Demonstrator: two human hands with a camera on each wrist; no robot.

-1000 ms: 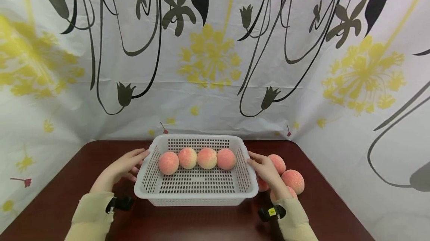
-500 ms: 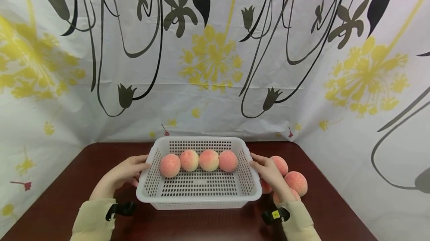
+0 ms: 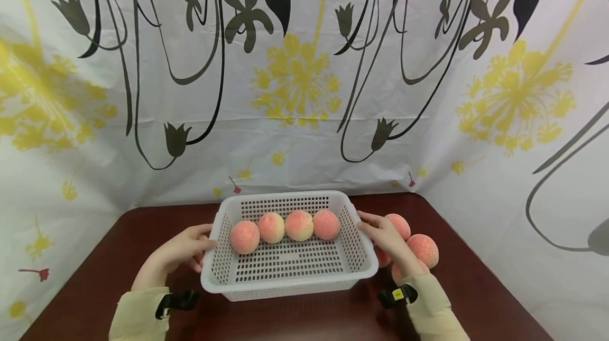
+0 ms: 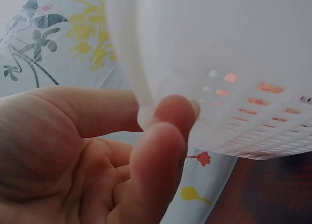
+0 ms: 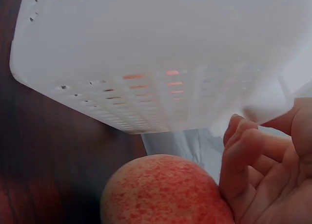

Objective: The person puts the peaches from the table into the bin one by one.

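A white perforated plastic basket (image 3: 290,282) is held between both hands, with several pink-and-yellow peaches (image 3: 299,226) in a row along its back half. My left hand (image 3: 183,248) grips the left rim; in the left wrist view its thumb lies over the rim and its fingers (image 4: 161,156) curl beneath. On the opposite side, my right hand (image 3: 385,235) pinches the right rim, fingertips (image 5: 239,129) tucked under it. Just below that hand, a loose red peach (image 5: 165,192) is close against the curled fingers in the right wrist view.
More loose peaches (image 3: 423,250) lie right of the basket, partly hidden by the right forearm. The dark red-brown table (image 3: 285,322) runs back to a white flower-patterned curtain (image 3: 304,161), which also closes off both sides.
The basket, with both hands on its rims, has shifted slightly to the right. The head view has tilted a little. Peaches in the basket keep their row.
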